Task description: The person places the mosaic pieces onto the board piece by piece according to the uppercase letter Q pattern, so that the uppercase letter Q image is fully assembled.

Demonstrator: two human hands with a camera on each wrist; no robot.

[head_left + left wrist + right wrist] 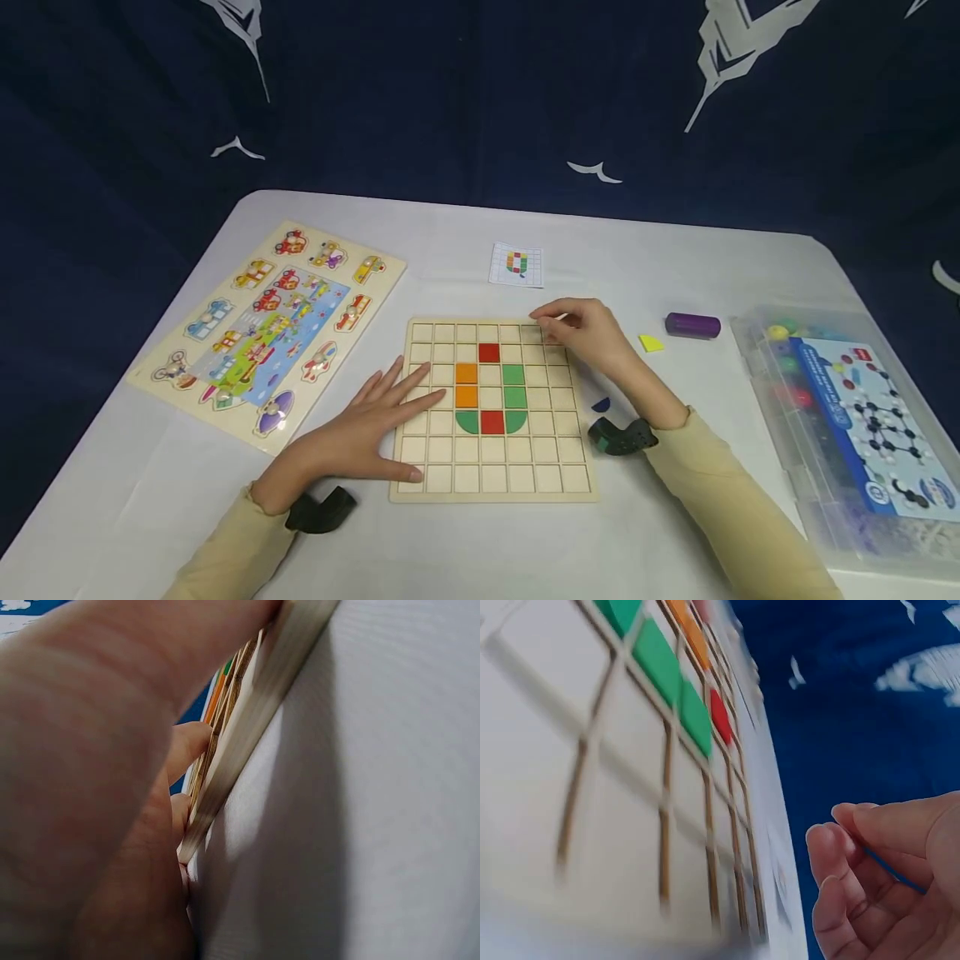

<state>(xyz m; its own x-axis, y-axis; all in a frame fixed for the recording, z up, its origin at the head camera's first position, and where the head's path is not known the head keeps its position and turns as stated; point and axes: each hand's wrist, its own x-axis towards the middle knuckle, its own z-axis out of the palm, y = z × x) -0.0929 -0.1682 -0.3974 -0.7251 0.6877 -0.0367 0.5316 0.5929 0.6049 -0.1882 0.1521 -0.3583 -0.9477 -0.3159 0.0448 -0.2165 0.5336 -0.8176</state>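
Observation:
A wooden grid board [491, 497] lies on the table, with red, orange and green flat pieces forming a U-like outline and one red square [489, 352] above. My left hand [360, 433] rests on its left side, fingers spread, thumb at the lower left corner. Over the upper right corner hovers my right hand [592, 333], thumb and index fingertip together and other fingers curled. No piece shows at those fingertips; I cannot tell if one is hidden there. In the right wrist view the hand [889, 877] appears beside the grid, near green pieces [656, 664].
A pattern card [517, 265] lies behind the board. Right of it are a yellow piece [651, 342], a dark blue piece [602, 405] and a purple cylinder [692, 326]. A vehicle puzzle [277, 333] lies left; a clear plastic case [787, 467] with a blue-and-white booklet [873, 425] stands right.

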